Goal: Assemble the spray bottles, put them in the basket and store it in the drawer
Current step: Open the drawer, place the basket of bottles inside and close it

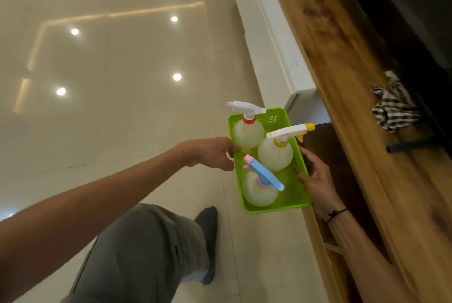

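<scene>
basket (297, 201) with three assembled bottles | left hand (210, 153) and right hand (315, 175) grip opposite rims, keeping it level | probably lowering into open drawer (330, 155)

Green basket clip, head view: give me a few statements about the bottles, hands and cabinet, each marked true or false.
1. The green basket holds three spray bottles. True.
2. All three spray heads are blue. False: only the near bottle's head is blue with pink; the far one is white on a red collar, and the third is white with a yellow nozzle.
3. Both hands are on the basket, the left hand at its left rim, the right hand at its right rim. True.
4. The basket rests on the floor. False: it is held above the tiled floor, beside the wooden cabinet.
5. A striped cloth lies on the cabinet top. True.
</scene>
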`<control>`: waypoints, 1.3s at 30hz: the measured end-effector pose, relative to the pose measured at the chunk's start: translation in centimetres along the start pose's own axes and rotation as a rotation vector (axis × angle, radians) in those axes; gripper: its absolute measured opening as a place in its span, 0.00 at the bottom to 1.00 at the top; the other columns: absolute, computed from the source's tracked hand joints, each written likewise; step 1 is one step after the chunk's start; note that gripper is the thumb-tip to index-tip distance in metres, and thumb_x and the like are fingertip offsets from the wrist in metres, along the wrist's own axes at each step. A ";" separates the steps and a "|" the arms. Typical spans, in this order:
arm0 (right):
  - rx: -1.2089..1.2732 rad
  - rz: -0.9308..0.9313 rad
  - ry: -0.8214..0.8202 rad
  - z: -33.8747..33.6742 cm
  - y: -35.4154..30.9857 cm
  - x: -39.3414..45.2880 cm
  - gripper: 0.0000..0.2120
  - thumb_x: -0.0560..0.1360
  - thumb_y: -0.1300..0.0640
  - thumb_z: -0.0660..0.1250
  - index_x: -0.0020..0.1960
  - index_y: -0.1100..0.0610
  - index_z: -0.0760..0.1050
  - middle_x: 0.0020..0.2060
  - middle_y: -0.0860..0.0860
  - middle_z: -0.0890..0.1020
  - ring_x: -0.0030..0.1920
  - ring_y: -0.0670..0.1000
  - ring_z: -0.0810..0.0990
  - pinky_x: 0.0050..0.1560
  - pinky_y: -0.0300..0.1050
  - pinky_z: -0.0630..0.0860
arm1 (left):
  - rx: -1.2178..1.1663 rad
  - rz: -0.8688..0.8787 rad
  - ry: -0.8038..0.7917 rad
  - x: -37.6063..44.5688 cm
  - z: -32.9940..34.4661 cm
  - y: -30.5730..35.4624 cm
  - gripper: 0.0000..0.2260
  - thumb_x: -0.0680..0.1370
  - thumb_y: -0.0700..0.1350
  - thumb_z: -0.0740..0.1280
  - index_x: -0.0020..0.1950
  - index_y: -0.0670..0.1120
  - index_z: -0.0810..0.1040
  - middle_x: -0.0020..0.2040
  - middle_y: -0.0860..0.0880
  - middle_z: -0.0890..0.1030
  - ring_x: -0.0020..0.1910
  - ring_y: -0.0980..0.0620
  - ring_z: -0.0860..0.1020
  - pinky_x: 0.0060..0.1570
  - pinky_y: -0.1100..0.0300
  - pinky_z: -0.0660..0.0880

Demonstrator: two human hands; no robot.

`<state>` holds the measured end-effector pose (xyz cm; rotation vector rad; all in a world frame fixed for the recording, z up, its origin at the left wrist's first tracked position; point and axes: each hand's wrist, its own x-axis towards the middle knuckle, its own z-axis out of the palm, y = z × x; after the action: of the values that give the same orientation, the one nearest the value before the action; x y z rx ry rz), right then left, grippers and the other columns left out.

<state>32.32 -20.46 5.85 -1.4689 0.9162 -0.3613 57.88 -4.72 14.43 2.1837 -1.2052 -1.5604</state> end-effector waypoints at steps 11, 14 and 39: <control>-0.051 0.062 -0.001 3.1 12.4 7.1 0.41 0.72 0.84 0.60 0.67 0.42 0.76 0.64 0.38 0.82 0.66 0.40 0.81 0.62 0.38 0.80 | 0.055 -0.007 -0.204 12.5 2.3 -9.0 0.24 0.81 0.42 0.70 0.77 0.46 0.73 0.68 0.50 0.73 0.62 0.52 0.75 0.60 0.60 0.72; -0.070 0.058 -0.011 3.3 15.9 8.5 0.38 0.72 0.85 0.59 0.70 0.50 0.75 0.67 0.46 0.81 0.66 0.37 0.80 0.65 0.36 0.78 | 0.082 0.013 -0.174 15.3 4.3 -10.9 0.26 0.81 0.45 0.71 0.78 0.44 0.71 0.70 0.48 0.71 0.60 0.55 0.73 0.58 0.64 0.70; -0.251 0.136 0.019 5.9 27.5 11.8 0.30 0.71 0.83 0.60 0.71 0.70 0.73 0.66 0.60 0.80 0.65 0.53 0.79 0.68 0.38 0.76 | 0.111 -0.025 -0.143 25.4 12.4 -19.9 0.31 0.80 0.45 0.72 0.81 0.44 0.67 0.72 0.41 0.68 0.68 0.44 0.75 0.51 0.72 0.64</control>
<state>35.26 -21.39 -24.53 -1.6225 1.1006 -0.1639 59.89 -6.23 -20.08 2.1942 -1.3413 -1.7245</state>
